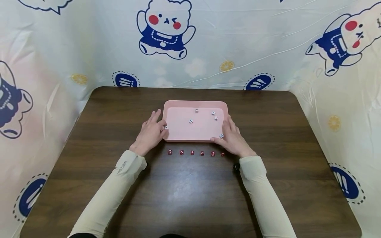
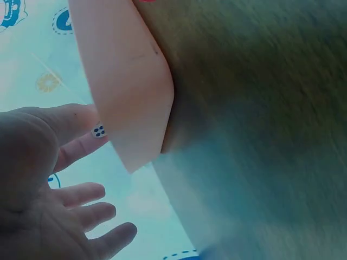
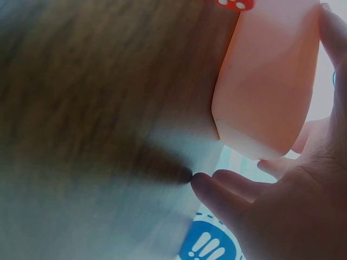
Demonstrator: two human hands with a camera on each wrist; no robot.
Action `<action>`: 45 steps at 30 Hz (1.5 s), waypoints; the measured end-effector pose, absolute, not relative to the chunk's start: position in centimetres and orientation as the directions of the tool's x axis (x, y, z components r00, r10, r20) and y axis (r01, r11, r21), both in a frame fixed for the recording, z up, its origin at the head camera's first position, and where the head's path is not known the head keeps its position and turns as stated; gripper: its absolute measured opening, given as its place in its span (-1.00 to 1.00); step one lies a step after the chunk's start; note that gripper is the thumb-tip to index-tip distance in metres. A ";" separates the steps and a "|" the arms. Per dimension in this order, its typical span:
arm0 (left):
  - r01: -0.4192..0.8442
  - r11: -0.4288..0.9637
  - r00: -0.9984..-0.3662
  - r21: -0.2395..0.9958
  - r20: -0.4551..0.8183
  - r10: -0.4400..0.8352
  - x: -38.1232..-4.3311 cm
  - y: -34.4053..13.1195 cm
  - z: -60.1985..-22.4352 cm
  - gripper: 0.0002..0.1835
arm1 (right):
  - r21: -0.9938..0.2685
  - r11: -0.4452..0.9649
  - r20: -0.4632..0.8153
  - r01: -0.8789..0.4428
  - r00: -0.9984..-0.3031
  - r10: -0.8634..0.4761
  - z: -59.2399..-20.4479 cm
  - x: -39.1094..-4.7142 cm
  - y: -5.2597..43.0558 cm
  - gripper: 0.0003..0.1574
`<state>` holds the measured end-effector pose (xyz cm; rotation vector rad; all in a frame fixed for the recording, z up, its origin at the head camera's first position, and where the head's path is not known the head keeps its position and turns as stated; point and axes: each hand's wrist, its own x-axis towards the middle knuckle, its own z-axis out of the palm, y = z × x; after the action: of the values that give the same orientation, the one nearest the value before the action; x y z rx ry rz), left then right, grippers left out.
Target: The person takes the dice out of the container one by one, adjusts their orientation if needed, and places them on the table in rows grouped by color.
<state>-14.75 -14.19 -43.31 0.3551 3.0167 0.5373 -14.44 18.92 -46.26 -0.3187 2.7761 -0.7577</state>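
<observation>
A shallow pink tray [image 1: 193, 132] lies on the table with several white dice in it. At its left rim my left hand [image 1: 150, 134] pinches a white die [image 2: 98, 130] between thumb and index finger; the other fingers stretch loosely outside the tray. My right hand [image 1: 235, 138] holds the tray's near right corner, thumb on the front rim and fingers along the right side. Close to that thumb lies another white die [image 1: 221, 136]. The right fingertips are partly hidden behind the tray in the right wrist view.
In front of the tray, several red dice [image 1: 191, 152] stand in a row on the dark wooden table [image 1: 184, 191]. A printed curtain [image 1: 101, 43] surrounds the table's back and sides.
</observation>
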 end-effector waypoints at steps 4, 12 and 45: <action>0.236 0.912 -0.967 0.335 -0.009 0.253 -14.2 -14.3 -42.9 -0.85 | -0.524 0.841 -0.181 -0.137 -0.947 -0.267 -46.4 -14.5 19.0 0.37; 0.304 0.896 -0.949 0.324 0.026 0.313 -13.0 -14.4 -42.1 -0.87 | -0.524 0.842 -0.185 -0.129 -0.948 -0.260 -46.3 -14.5 18.9 0.35; 0.467 0.823 -0.873 0.323 0.023 0.487 -8.5 -14.6 -42.3 -0.85 | -0.532 0.839 -0.196 -0.113 -0.948 -0.252 -46.4 -14.6 19.0 0.39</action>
<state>-8.51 -14.62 -42.28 0.7706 2.9414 0.4976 -14.64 19.02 -46.37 -0.2792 2.7606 -0.7753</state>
